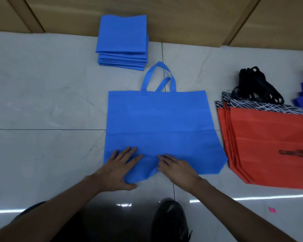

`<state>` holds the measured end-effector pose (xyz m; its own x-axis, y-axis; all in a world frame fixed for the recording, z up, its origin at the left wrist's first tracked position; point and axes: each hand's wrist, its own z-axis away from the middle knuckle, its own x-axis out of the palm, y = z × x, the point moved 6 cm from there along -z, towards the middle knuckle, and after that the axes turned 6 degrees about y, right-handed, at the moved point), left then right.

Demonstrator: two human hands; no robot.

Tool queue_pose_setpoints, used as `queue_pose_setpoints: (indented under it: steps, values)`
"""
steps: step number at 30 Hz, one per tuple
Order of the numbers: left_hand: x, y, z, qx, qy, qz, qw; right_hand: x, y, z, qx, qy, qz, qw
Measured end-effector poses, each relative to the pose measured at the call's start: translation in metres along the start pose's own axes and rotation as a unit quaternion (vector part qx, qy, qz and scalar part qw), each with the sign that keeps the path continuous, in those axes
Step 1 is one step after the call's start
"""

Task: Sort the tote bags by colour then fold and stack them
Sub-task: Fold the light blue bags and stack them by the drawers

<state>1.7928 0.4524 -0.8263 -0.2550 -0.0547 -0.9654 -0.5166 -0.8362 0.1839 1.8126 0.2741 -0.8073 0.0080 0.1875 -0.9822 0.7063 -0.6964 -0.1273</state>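
Marble floor tiles (42,102) carry a blue tote bag (157,119) spread flat at centre. Its near edge lies under the left hand (119,169) and right hand (177,169), fingers (128,152) straight, likely smoothing it before folding. The folded blue stack (122,37) sits at eleven o'clock, orange bags (266,142) at three.

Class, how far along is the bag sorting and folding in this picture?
Done: a folded blue stack sits by the wall. In hand: the left hand and right hand press flat on the near edge of an unfolded blue bag. Left: the orange bags at the right lie unfolded.
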Motion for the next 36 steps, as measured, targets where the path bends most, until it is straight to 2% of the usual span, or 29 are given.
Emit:
queue_pose_setpoints:
  steps: [2,5,7,8,10,12,14,15,16,18,20,21,23,26,30,32,34,36]
  values:
    - [-0.003,-0.006,0.002,0.006,0.005,-0.002,1.0,-0.004,0.006,-0.004,0.012,0.018,-0.006,1.0]
    - [-0.013,-0.019,0.001,0.016,0.029,0.009,0.999,-0.012,0.007,-0.01,0.004,-0.034,-0.039,0.999]
    - [-0.023,-0.029,-0.006,-0.021,0.019,0.049,0.998,-0.026,0.008,-0.018,0.005,-0.055,-0.079,0.995]
    - [-0.025,-0.04,-0.009,-0.067,0.011,0.099,0.993,-0.034,0.012,-0.023,0.02,-0.067,-0.092,0.993]
    - [-0.036,-0.057,-0.014,-0.176,0.007,0.248,0.953,-0.045,0.03,-0.025,0.077,-0.149,-0.113,0.979]
    - [-0.049,-0.066,-0.022,-0.201,0.017,0.368,0.908,-0.046,0.052,-0.014,0.118,-0.247,-0.122,0.954]
    - [-0.053,-0.075,-0.023,-0.212,0.002,0.451,0.867,-0.05,0.082,0.003,0.173,-0.275,-0.163,0.932]
    - [-0.054,-0.08,-0.023,-0.212,-0.014,0.465,0.859,-0.054,0.098,0.014,0.222,-0.253,-0.21,0.918]
    - [-0.053,-0.087,-0.019,-0.221,-0.03,0.455,0.862,-0.057,0.114,0.026,0.282,-0.229,-0.276,0.89]
    - [-0.048,-0.1,-0.013,-0.237,-0.044,0.438,0.866,-0.063,0.137,0.045,0.403,-0.145,-0.416,0.802]
    - [-0.043,-0.108,-0.011,-0.259,-0.031,0.457,0.851,-0.064,0.152,0.058,0.486,-0.041,-0.478,0.731]
    - [-0.042,-0.11,-0.011,-0.27,-0.018,0.473,0.838,-0.063,0.156,0.062,0.517,0.0,-0.478,0.71]
    - [-0.042,-0.109,-0.012,-0.286,0.005,0.496,0.82,-0.059,0.16,0.063,0.552,0.062,-0.454,0.697]
    - [-0.038,-0.112,-0.017,-0.302,0.05,0.516,0.8,-0.052,0.161,0.058,0.577,0.108,-0.442,0.678]
    - [-0.05,-0.114,-0.027,-0.311,0.126,0.541,0.771,-0.055,0.174,0.057,0.603,0.171,-0.473,0.619]
    - [-0.061,-0.124,-0.031,-0.322,0.169,0.501,0.785,-0.063,0.178,0.055,0.591,0.184,-0.514,0.594]
    - [-0.07,-0.132,-0.033,-0.339,0.19,0.412,0.824,-0.067,0.18,0.051,0.566,0.193,-0.569,0.565]
    - [-0.077,-0.137,-0.034,-0.365,0.214,0.336,0.842,-0.066,0.18,0.05,0.546,0.198,-0.595,0.556]
